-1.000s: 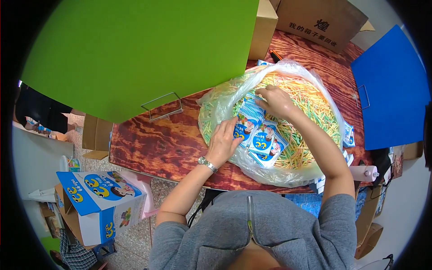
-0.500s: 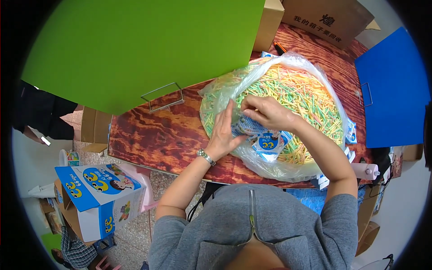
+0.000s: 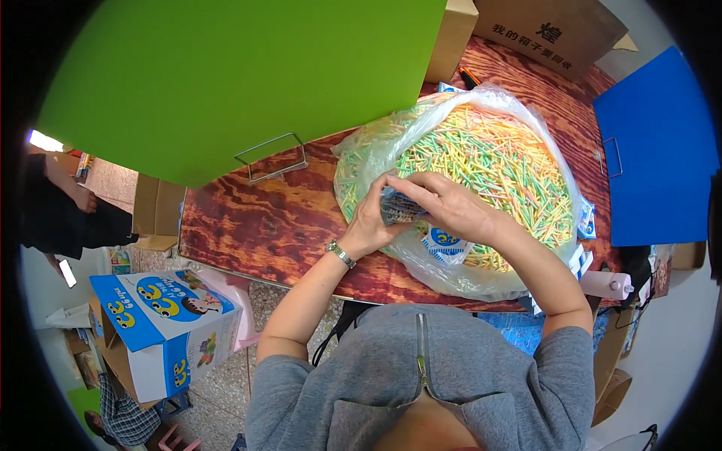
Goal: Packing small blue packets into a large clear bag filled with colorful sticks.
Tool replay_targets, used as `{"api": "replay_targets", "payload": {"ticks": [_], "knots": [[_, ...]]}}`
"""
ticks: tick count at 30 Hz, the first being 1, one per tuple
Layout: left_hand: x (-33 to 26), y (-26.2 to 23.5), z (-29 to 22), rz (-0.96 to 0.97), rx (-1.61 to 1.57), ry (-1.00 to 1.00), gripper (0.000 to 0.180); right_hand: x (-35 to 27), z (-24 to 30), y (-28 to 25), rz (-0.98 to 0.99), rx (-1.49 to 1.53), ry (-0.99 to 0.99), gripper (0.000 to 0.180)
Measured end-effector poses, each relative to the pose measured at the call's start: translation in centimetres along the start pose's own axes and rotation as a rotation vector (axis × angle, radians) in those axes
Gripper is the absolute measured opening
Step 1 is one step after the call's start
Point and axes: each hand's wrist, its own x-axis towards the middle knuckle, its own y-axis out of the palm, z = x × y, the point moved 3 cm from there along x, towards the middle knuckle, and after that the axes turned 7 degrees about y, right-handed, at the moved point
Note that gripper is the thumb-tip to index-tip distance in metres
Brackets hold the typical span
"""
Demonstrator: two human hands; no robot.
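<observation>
A small bluish-silver packet (image 3: pixel 398 208) stands between my two hands, over the near left part of a clear plastic bag (image 3: pixel 492 286). My left hand (image 3: pixel 368 225) is wrapped round its left side. The fingers of my right hand (image 3: pixel 459 209) are closed at the packet's upper edge and right side; their tips are partly hidden. The bag lies wide open, full of thin sticks (image 3: pixel 504 161) in yellow, green, pink and orange. Just below my right hand, a blue and white packet (image 3: pixel 445 246) lies on the sticks, partly covered by that hand.
A large green panel (image 3: pixel 248 83) rises at the left and a blue panel (image 3: pixel 654 150) at the right. Cardboard boxes (image 3: pixel 545 37) stand at the back. A printed carton (image 3: pixel 169 323) is beside the red wood-grain table (image 3: pixel 256 233). Two people are at the left.
My right hand has come down over the packet's top, and both hands have closed in round it. At the left, the person in black has shifted and shows more of an arm.
</observation>
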Motion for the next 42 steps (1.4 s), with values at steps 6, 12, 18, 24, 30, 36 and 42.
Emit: {"api": "replay_targets", "payload": {"ticks": [6,12,18,24,30,36,42], "knots": [[0.3,0.6,0.9,0.093,0.086,0.128,0.086,-0.5,-1.5,1.1,-0.168,0.233,0.075,0.106],[0.6,0.4,1.0,0.013,-0.009,0.073,0.082,0.3,-0.9,1.2,-0.159,0.266,0.166,0.112],[0.4,0.5,1.1,0.032,0.178,0.087,0.080,1.3,-0.7,0.7,-0.051,0.190,0.160,0.111],[-0.4,0.8,1.5,-0.075,0.105,0.001,0.073,0.8,-3.3,2.1,-0.249,0.708,0.255,0.116],[-0.4,0.7,2.2,-0.040,-0.028,-0.004,0.100,2.0,-1.7,3.1,-0.368,0.983,0.249,0.088],[0.1,1.1,1.6,-0.028,0.019,0.130,0.103,2.4,-2.0,3.5,-0.266,0.885,0.356,0.077],[0.4,-0.1,1.4,-0.140,0.023,0.010,0.090,3.2,-0.2,2.6,-0.212,1.057,0.234,0.080]]}}
